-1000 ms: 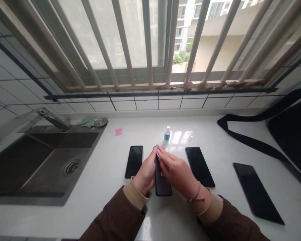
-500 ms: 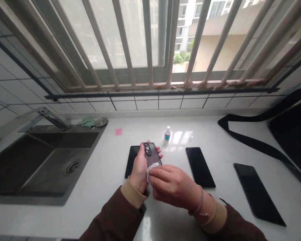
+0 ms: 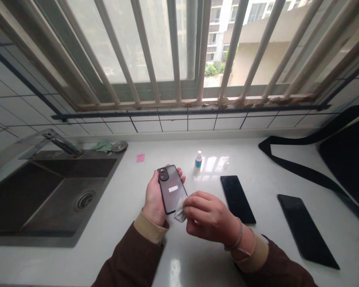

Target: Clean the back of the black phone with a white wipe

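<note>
Here we hold a dark phone (image 3: 171, 189) with its back turned up toward us: a matte grey-black shell, an oval camera bump near its top left corner and a small white label across the middle. It sits lifted off the white counter (image 3: 122, 207), tilted with its top end pointing away, just in front of the window wall. Our left hand (image 3: 154, 197) cups it from the left and underneath, thumb along the near edge and fingertips curling over the far edge, closed firmly around it. Our right hand (image 3: 208, 217) comes in from the right with the fingers bunched, pinching a small white wipe (image 3: 179, 214) that touches the phone's lower corner. Beyond the phone stands a little white dropper bottle (image 3: 198, 159). To the right two more black phones (image 3: 237, 198) lie flat, screens up, well apart from each other. The steel sink (image 3: 42, 191) lies to the left.
</note>
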`<move>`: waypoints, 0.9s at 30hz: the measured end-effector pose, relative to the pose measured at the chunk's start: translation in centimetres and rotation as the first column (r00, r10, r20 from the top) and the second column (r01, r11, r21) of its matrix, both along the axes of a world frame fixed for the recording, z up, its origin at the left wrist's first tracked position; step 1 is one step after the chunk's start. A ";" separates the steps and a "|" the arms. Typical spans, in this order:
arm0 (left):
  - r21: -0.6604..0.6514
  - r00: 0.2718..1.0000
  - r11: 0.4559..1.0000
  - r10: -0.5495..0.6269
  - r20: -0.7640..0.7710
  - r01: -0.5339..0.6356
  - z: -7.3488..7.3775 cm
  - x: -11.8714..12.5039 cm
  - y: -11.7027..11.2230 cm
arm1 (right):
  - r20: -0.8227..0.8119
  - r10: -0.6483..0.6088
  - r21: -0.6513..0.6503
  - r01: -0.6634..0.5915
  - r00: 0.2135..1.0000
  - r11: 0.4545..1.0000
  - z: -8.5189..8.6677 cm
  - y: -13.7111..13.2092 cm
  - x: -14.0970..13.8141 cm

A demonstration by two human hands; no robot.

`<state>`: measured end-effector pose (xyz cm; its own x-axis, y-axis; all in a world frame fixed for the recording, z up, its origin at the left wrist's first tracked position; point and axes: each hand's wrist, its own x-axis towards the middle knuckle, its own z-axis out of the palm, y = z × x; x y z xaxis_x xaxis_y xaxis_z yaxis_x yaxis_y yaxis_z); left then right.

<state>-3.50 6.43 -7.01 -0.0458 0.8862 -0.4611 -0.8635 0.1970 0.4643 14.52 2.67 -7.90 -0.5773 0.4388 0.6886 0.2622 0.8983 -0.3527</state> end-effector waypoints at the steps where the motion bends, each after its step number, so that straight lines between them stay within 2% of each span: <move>1: 0.000 1.000 1.000 -0.029 -0.002 0.029 0.1 0.0 -0.1 | -0.023 -0.011 -0.018 0.011 1.000 1.000 0.1 0.1 0.0; 6: 0.004 0.993 0.993 -0.115 -0.033 0.115 0.5 0.2 -0.4 | -0.098 -0.075 -0.134 0.061 0.992 0.989 0.1 0.3 0.1; 8: -0.002 0.992 0.992 -0.126 -0.030 0.126 0.8 0.2 -0.5 | -0.117 -0.169 -0.199 0.144 0.979 0.969 0.1 0.4 0.2; 10: -0.003 0.991 0.992 -0.126 -0.046 0.126 1.0 0.1 -0.5 | -0.146 -0.331 -0.290 0.280 0.932 0.915 0.2 0.7 0.6; 12: 0.012 0.988 0.992 -0.121 -0.092 0.123 1.0 0.2 -0.6 | -0.175 -0.500 -0.364 0.416 0.848 0.833 0.3 1.1 1.0; 14: 0.031 0.981 0.990 -0.130 -0.141 0.136 0.8 0.5 -0.7 | -0.205 -0.586 -0.376 0.490 0.784 0.787 0.4 1.4 1.4; 16: 0.044 0.976 0.985 -0.161 -0.149 0.169 0.6 0.9 -0.9 | -0.221 -0.563 -0.333 0.481 0.796 0.811 0.2 1.6 1.4; 19: 0.057 0.976 0.978 -0.197 -0.087 0.203 0.3 1.7 -1.1 | -0.170 -0.392 -0.243 0.348 0.904 0.906 -0.5 1.6 0.8; 21: 0.053 0.978 0.977 -0.202 -0.057 0.205 0.2 1.9 -1.2 | -0.116 -0.299 -0.205 0.272 0.947 0.940 -1.0 1.5 0.2; 27: 0.031 0.981 0.984 -0.170 -0.089 0.174 -0.6 1.2 -0.9 | -0.057 -0.172 -0.236 0.154 0.983 0.960 -1.0 1.1 -0.3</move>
